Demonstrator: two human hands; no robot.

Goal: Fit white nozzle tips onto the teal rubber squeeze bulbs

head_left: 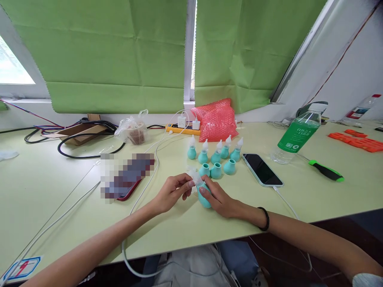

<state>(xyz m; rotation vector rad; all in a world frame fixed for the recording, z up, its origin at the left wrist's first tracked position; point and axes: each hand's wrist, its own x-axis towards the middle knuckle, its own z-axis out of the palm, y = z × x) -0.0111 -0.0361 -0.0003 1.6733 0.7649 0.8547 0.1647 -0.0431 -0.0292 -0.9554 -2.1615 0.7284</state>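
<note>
My right hand (220, 199) is wrapped round a teal squeeze bulb (204, 199), tilted just above the table near its front edge. With thumb and fingers pinched, my left hand (176, 191) grips a translucent nozzle tip (196, 178) at the bulb's mouth. The fingers partly hide where tip and bulb meet, so I cannot tell how they are joined. Beyond my hands stand three teal bulbs (216, 170) with bare mouths. Behind those is a group of several teal bulbs with clear pointed tips (216, 155), all upright.
A phone (263, 169) on a charging cable lies right, beside a green-labelled bottle (295, 137) and a screwdriver (326, 170). Left lies another phone (130, 179), with white cables between it and my left arm. Behind are a power strip (182, 130) and red bubble-wrap bags (218, 123).
</note>
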